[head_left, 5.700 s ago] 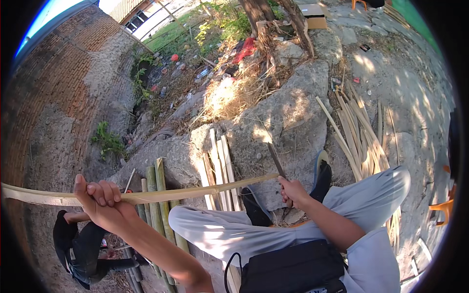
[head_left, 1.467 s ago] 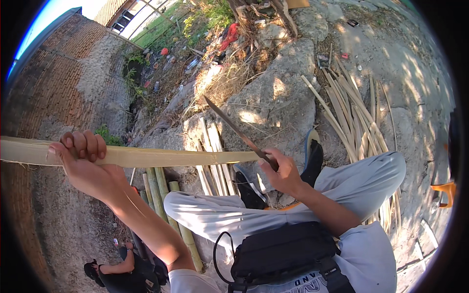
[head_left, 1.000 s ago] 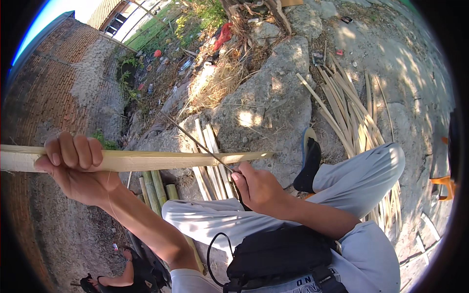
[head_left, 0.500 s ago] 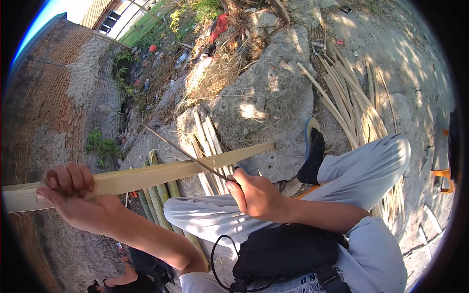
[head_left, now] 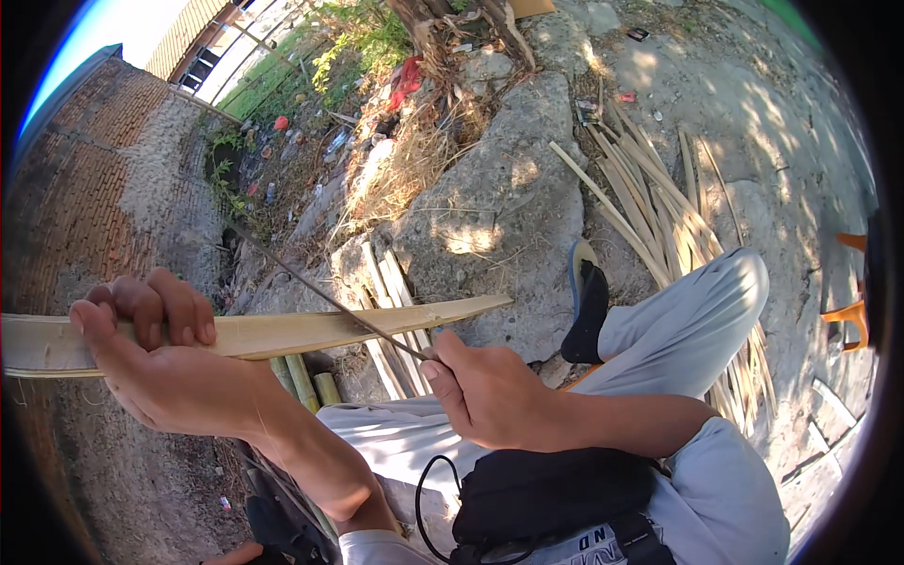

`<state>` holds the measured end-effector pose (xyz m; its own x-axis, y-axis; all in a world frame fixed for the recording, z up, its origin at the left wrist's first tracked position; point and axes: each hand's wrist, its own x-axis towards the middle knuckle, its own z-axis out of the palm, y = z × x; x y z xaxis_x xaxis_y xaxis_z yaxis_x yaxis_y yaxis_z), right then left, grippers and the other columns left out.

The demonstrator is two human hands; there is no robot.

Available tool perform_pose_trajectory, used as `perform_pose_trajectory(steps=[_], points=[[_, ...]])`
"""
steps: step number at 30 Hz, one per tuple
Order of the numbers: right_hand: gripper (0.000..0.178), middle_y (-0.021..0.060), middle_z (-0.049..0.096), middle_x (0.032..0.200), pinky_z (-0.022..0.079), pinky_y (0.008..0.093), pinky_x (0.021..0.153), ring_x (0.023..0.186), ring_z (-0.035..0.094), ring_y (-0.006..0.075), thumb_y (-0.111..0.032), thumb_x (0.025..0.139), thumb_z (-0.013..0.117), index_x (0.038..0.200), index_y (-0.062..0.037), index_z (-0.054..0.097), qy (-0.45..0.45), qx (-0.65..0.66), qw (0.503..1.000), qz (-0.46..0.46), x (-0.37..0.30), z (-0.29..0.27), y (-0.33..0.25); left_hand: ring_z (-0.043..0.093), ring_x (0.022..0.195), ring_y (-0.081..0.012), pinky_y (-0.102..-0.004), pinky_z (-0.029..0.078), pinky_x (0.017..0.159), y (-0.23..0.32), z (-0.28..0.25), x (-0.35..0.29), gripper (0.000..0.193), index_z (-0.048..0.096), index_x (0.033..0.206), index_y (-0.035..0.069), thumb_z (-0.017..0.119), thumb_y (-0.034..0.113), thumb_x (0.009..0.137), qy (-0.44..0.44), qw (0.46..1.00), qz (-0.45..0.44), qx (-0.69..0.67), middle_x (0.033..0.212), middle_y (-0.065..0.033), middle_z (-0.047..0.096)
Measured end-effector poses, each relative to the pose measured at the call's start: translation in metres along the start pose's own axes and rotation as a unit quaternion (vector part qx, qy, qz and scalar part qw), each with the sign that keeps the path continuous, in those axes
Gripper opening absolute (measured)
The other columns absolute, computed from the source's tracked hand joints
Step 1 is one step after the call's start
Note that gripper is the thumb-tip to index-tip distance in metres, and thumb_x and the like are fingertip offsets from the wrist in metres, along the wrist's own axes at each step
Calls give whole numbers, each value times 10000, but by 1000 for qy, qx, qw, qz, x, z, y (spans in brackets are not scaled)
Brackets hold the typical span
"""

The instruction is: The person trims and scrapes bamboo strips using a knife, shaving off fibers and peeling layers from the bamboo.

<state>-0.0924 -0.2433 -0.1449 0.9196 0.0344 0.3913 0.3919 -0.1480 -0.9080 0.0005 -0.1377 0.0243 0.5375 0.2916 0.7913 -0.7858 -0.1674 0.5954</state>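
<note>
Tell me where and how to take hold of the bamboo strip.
I'd grip the bamboo strip at its broad left part, where the left hand holds it, coming from the near side and curling over the upper edge. It tapers to a thin tip at the right, and the knife crosses that narrower part, so the broad end looks firmer and safer.

Dark lettering (head_left: 589, 540) stands on the person's pale shirt (head_left: 711, 508), just below the black bag (head_left: 556, 490): a short row of small capitals over larger outlined letters, only partly in view.
</note>
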Motion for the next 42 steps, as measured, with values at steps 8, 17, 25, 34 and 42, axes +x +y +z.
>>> perform_pose_trajectory(steps=[8, 17, 25, 34, 42], points=[[123, 191, 491, 542, 375, 464, 442, 469, 515, 399, -107, 981, 472, 948, 2, 425, 23, -28, 999, 38, -8, -13, 4, 232, 488, -74, -256, 180, 453, 12, 20, -14, 339, 356, 680, 117, 452, 212, 990, -6, 1000, 24, -4, 610, 7, 269], [167, 198, 487, 546, 379, 495, 459, 495, 513, 437, -150, 987, 467, 932, -1, 415, -2, -60, 994, 95, -13, -32, -20, 246, 493, -88, -252, 195, 454, 12, 31, -17, 339, 334, 658, 116, 433, 158, 979, -39, 998, 7, -57, 619, 0, 256], [184, 196, 477, 500, 394, 506, 452, 483, 536, 425, -136, 972, 493, 904, 5, 394, 19, -79, 991, 104, -19, -29, 18, 257, 496, -83, -239, 199, 445, 1, 35, -15, 331, 325, 661, 118, 438, 171, 967, -26, 999, 7, -31, 615, -3, 264], [182, 190, 504, 528, 381, 506, 439, 496, 530, 430, -149, 970, 492, 908, -6, 397, -6, -109, 979, 173, -22, -16, 24, 264, 509, -96, -230, 212, 437, -1, 24, -9, 261, 375, 699, 72, 438, 121, 947, -36, 996, 1, -82, 660, -24, 307], [174, 180, 489, 506, 415, 486, 461, 488, 541, 419, -148, 986, 460, 916, 1, 405, 1, -80, 983, 162, -41, -3, 45, 246, 511, -100, -242, 208, 449, 13, 15, -3, 295, 350, 680, 85, 461, 125, 950, -68, 991, -19, -116, 646, -18, 279]])
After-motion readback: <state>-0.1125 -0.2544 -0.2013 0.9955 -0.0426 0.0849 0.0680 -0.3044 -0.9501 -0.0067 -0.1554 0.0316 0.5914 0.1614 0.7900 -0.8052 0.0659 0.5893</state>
